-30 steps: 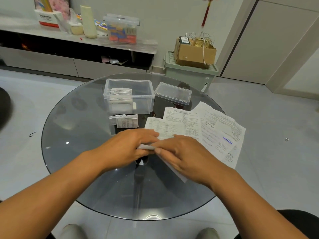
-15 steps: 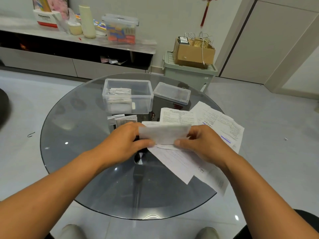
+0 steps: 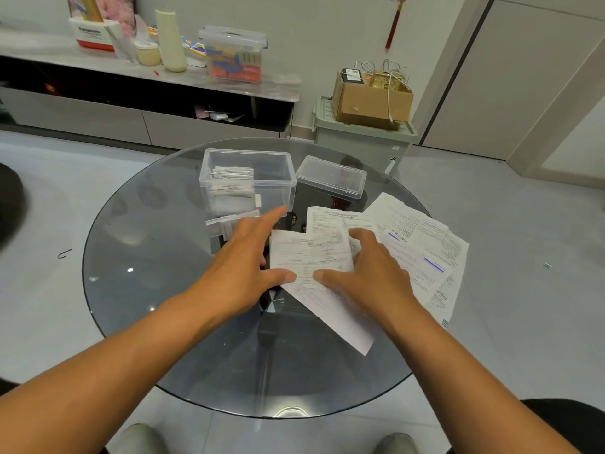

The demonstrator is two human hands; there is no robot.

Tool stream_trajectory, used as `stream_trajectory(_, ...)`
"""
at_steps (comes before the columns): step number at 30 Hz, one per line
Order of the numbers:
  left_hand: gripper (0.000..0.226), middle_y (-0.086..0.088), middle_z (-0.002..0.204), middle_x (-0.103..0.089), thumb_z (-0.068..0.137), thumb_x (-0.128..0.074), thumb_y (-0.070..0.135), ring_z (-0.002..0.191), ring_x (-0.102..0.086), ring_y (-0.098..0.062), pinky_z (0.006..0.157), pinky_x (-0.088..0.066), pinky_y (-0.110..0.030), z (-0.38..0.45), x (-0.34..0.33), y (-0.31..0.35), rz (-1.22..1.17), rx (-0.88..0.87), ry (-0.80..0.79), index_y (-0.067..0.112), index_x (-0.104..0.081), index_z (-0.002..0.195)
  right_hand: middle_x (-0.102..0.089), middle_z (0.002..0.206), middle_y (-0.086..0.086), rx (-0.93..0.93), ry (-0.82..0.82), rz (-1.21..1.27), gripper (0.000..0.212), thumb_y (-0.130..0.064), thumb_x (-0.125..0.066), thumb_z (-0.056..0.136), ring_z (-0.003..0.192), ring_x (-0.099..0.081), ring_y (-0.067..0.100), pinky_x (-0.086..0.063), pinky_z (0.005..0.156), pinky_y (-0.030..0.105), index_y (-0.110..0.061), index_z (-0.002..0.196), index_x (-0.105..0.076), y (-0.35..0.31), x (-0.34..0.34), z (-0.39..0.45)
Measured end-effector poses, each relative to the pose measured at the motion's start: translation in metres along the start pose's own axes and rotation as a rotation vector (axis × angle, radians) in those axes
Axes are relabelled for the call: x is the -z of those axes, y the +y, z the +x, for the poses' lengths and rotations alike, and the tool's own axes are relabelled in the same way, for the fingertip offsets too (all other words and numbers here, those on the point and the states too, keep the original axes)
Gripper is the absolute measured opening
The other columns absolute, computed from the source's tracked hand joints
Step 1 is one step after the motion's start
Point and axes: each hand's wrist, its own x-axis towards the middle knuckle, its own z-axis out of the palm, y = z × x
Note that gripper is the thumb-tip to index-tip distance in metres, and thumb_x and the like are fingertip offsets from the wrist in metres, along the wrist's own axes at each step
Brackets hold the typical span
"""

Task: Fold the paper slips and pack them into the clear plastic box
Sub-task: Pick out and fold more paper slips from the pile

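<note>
The left hand (image 3: 244,257) lies spread and open over the glass, its thumb tip pressing the near left edge of a folded paper slip (image 3: 311,257), its fingers reaching past the slip's left side toward the box. The right hand (image 3: 363,273) is open too, flat on the same slip, thumb tip pinning the near edge just beside the left thumb and the fingers curled over the slip's right end. Neither hand grips anything; both only press down. The slip sits on top of a fan of unfolded printed sheets (image 3: 422,247) that spreads out to the right and toward the person across the round glass worktop (image 3: 137,257). Behind the left hand lie a few small folded slips (image 3: 226,222), partly hidden by the fingers. Just beyond them stands the clear plastic box (image 3: 248,178), open, with folded slips stacked in its left half. Its lid (image 3: 330,176) rests on the worktop just beside the box, on the right
</note>
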Motion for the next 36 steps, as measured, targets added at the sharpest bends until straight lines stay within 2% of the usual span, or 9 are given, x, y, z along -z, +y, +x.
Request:
stream_trajectory(4,0.063,0.016,0.13,-0.036,0.085,-0.077,0.042,0.12,-0.036,-0.009,0.104,-0.042,-0.036,0.0,0.004,-0.003,0.22,-0.107,-0.009,0.042,-0.05,0.142,-0.066,0.107,-0.008,-0.038,0.056,-0.1,0.044,-0.07,-0.057,0.089,0.1,-0.06,0.021,-0.041,0.097,0.046,-0.028,0.104,-0.059,0.004,0.013,0.0)
stream_trajectory(9,0.046,0.021,0.139,-0.047,0.095,-0.053,0.06,0.12,-0.036,-0.011,0.102,-0.032,-0.036,0.005,0.005,-0.003,0.45,-0.182,-0.125,0.045,-0.056,0.138,-0.065,0.079,-0.008,0.006,0.041,0.144,0.054,-0.07,-0.043,0.096,0.08,-0.061,0.018,-0.047,0.094,0.049,-0.021,0.081,-0.059,-0.003,0.012,-0.005)
stream_trajectory(14,0.048,0.025,0.138,-0.047,0.093,-0.055,0.061,0.118,-0.035,-0.007,0.103,-0.029,-0.034,0.006,0.008,-0.003,0.415,-0.164,-0.134,0.043,-0.057,0.137,-0.068,0.098,-0.018,0.096,0.07,0.517,0.027,-0.06,-0.047,0.1,0.089,-0.068,0.004,-0.047,0.076,0.027,-0.036,0.111,-0.056,-0.013,0.013,-0.014)
stream_trajectory(19,0.052,0.024,0.137,-0.049,0.09,-0.06,0.06,0.121,-0.037,-0.009,0.107,-0.032,-0.037,0.006,0.008,-0.004,0.379,-0.155,-0.122,0.047,-0.05,0.14,-0.073,0.103,-0.022,0.285,0.043,0.558,0.027,-0.052,-0.045,0.104,0.1,-0.063,-0.008,-0.043,0.084,0.02,-0.04,0.118,-0.065,-0.016,0.009,-0.019)
stream_trajectory(25,0.105,0.026,0.131,-0.043,0.075,-0.085,0.047,0.112,-0.052,0.001,0.099,-0.047,-0.032,0.005,0.016,-0.005,0.067,-0.124,-0.109,0.058,-0.012,0.15,-0.073,0.094,-0.015,0.481,-0.09,0.195,0.025,-0.04,-0.054,0.103,0.09,-0.064,0.006,-0.053,0.085,0.041,-0.029,0.099,-0.076,-0.01,-0.002,-0.021)
stream_trajectory(28,0.077,0.021,0.15,-0.028,0.079,-0.082,0.045,0.125,-0.048,-0.006,0.102,-0.048,-0.036,0.007,0.024,-0.011,0.194,-0.181,-0.141,0.051,-0.042,0.144,-0.074,0.108,-0.02,0.479,-0.106,0.131,0.019,-0.03,-0.063,0.099,0.104,-0.064,0.003,-0.05,0.098,0.033,-0.034,0.11,-0.078,-0.005,-0.005,-0.014)
stream_trajectory(30,0.043,0.017,0.151,-0.037,0.086,-0.076,0.039,0.132,-0.045,-0.01,0.104,-0.047,-0.039,0.009,0.025,-0.016,0.305,-0.25,-0.153,0.041,-0.065,0.128,-0.073,0.117,-0.02,0.452,-0.132,0.084,0.031,-0.017,-0.061,0.096,0.111,-0.061,0.001,-0.046,0.099,0.023,-0.036,0.115,-0.077,-0.005,-0.001,-0.014)
stream_trajectory(33,0.019,0.02,0.122,-0.065,0.093,-0.068,0.036,0.112,-0.057,-0.007,0.09,-0.052,-0.04,0.011,0.022,-0.021,0.316,-0.376,-0.111,0.039,-0.075,0.111,-0.069,0.128,-0.018,0.412,-0.164,0.084,0.048,-0.007,-0.06,0.089,0.121,-0.057,0.003,-0.044,0.104,0.025,-0.038,0.124,-0.072,-0.004,0.002,-0.011)
stream_trajectory(36,0.017,0.02,0.1,-0.069,0.097,-0.062,0.039,0.098,-0.06,-0.006,0.082,-0.054,-0.039,0.013,0.022,-0.022,0.211,-0.278,-0.12,0.038,-0.074,0.109,-0.07,0.12,-0.016,0.415,-0.123,0.106,0.034,-0.023,-0.071,0.088,0.114,-0.06,0.008,-0.047,0.102,0.037,-0.038,0.119,-0.073,-0.002,0.001,-0.01)
